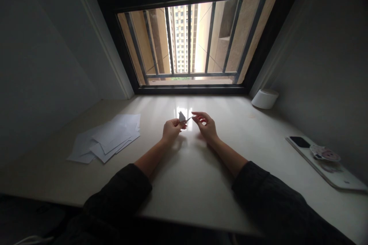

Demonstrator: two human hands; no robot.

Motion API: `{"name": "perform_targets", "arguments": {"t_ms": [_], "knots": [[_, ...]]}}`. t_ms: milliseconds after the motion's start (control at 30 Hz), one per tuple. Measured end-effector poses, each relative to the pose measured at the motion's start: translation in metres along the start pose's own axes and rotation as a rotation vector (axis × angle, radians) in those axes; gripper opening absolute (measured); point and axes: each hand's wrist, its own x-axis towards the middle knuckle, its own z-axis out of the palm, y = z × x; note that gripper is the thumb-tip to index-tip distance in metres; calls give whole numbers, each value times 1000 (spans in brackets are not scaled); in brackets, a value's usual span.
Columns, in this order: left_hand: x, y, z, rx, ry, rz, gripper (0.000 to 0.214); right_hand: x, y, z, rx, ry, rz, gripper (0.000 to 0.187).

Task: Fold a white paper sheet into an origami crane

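1. At far left, a loose pile of plain white paper sheets (106,139) lay fanned out, flat and unfolded, well apart from the hands.
2. The left hand (171,129), its dark sleeve drawn back from the forearm, pinched a small folded white paper piece (183,117) between thumb and forefinger. The other fingers were curled in.
3. The paper piece was held just above the middle of the table, between the two hands. One pointed flap stood upright and a slim tip ran out to the right.
4. The right hand (206,124) met that slim tip with thumb and forefinger brought close together and the remaining fingers loosely bent. Whether it gripped the tip or only touched it could not be told.
5. Judged from the creases, several folds were done on this one piece. Its finished shape was too small to read, and the pile at left lay untouched.
6. The pale, glossy tabletop (189,183) mirrored daylight from a dark-framed barred window (195,42) that looked onto tan apartment blocks.
7. At right, a white round container (265,98) stood near the wall. Nearer the camera, a white flat tray (339,178) carried a dark phone (299,141) and a pink round trinket (326,155).
8. Grey walls on both sides lay in shadow.
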Motion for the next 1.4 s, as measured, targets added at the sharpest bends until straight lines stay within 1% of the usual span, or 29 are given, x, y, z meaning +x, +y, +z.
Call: {"name": "perform_targets", "arguments": {"t_ms": [100, 400, 633, 1100, 1267, 1400], "knots": [[0, 0, 1, -9, 6, 1, 30, -1, 1, 0, -22, -15, -44, 23], [-2, 0, 2, -39, 47, 3, 27, -4, -3, -2, -107, -3, -127, 18], [-3, 2, 3, -65, 55, 1, 25, -5, -7, -2, -161, 10, -160, 17], [-2, 0, 2, -88, 39, 6, 30, -5, -10, -2, -133, 19, -143, 17], [0, -3, 2, -99, 11, 20, 29, -4, -6, -1, -83, 27, -92, 19], [-1, -1, 3, -102, 5, 24, 27, -4, -3, 1, -53, 36, -45, 22]]}}
